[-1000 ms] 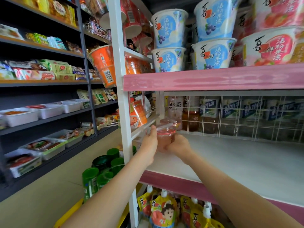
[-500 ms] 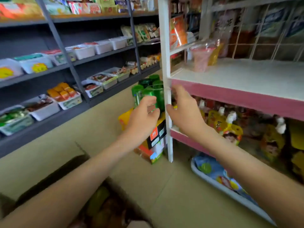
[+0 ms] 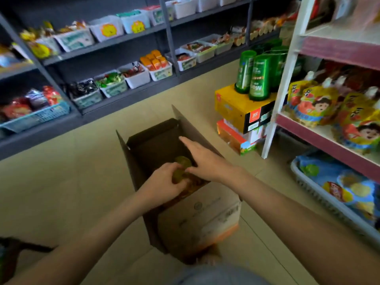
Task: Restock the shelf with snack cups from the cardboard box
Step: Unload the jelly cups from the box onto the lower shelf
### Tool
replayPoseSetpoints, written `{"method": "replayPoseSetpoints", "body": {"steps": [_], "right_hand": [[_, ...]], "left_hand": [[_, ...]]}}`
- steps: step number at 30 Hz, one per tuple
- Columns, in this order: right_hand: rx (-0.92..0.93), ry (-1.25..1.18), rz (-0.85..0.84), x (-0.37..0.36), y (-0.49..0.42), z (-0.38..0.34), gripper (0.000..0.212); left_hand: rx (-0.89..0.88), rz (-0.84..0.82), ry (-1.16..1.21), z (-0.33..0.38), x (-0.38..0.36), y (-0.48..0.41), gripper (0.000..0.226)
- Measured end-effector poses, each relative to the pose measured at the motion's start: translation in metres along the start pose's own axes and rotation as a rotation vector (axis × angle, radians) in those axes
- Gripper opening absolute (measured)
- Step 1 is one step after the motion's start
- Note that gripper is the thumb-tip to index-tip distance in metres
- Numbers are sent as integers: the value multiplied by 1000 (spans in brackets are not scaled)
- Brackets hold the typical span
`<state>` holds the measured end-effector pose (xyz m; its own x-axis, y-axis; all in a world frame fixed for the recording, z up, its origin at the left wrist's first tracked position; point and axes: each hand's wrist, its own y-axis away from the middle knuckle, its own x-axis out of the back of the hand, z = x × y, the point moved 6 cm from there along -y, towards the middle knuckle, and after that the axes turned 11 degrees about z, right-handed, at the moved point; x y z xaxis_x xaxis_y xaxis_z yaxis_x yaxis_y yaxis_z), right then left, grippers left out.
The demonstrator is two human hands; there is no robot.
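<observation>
Change: both hands were up at the white post of the shelf (image 3: 339, 53) half a second ago and are now down in the cardboard box (image 3: 197, 219); the view has dropped from shelf to floor (image 3: 72, 171)
Left hand (image 3: 164, 183): inside the box, fingers curled round a snack cup (image 3: 177, 176) with a greenish lid, holding it
Right hand (image 3: 205, 161): over the box opening, fingers straight and spread forward, thumb just beside the held cup, holding nothing
Second cup (image 3: 183, 161): greenish lid, in the box just behind the held one, partly hidden by the right hand
Box: on the floor, flaps up, far half looks dark; other contents too blurred to tell
Shelf: to the right, pink front edges, yellow pouches (image 3: 314, 105) on its lower level
Beside shelf post: green canisters (image 3: 258, 79) upright on a yellow carton (image 3: 232, 105)
Across aisle: dark rack (image 3: 131, 97) with white bins (image 3: 136, 78) of packets
</observation>
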<state>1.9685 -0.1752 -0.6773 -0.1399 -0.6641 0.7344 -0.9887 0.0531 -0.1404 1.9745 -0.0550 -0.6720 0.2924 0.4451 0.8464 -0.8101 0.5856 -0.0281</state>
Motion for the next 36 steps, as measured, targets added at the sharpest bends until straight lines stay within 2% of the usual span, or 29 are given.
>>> {"method": "replayPoseSetpoints", "body": {"steps": [3,6,8,11,14,19,22,25,29,32,34,36], "right_hand": [[-84,53,-125,-12,14,21,108],[-236,22,-161,0,27,42,113],[-239,132,-252,1,32,50,115],[-169,373,-472,-10,29,55,109],[-156,519,-616,-21,22,57,98],[-220,519,-749,-35,2,40,89],[-258,531,-833,-40,-17,28,88],[-191,580,-728,-52,-55,24,86],[31,432,-489,-91,-76,5,79],[136,432,-513,-120,-60,7,77],[129,444,-570,-125,-46,16,78],[104,431,-537,-120,-37,21,78]], "left_hand": [[41,-79,-48,-11,-14,10,38],[87,-166,-32,-13,-24,0,50],[114,-212,-53,-13,-29,-15,56],[77,-181,-106,-18,-39,-40,59],[26,-96,-130,-32,-48,-45,55],[-80,-100,-250,-58,-54,-20,55],[-84,-66,-238,-82,-45,-6,57],[-80,-11,-171,-106,-39,8,59],[-107,-33,-71,-124,-42,27,63],[-249,-38,-97,-115,-40,31,75],[-297,-69,-123,-106,-43,29,83],[-300,-122,-142,-103,-51,26,88]]}}
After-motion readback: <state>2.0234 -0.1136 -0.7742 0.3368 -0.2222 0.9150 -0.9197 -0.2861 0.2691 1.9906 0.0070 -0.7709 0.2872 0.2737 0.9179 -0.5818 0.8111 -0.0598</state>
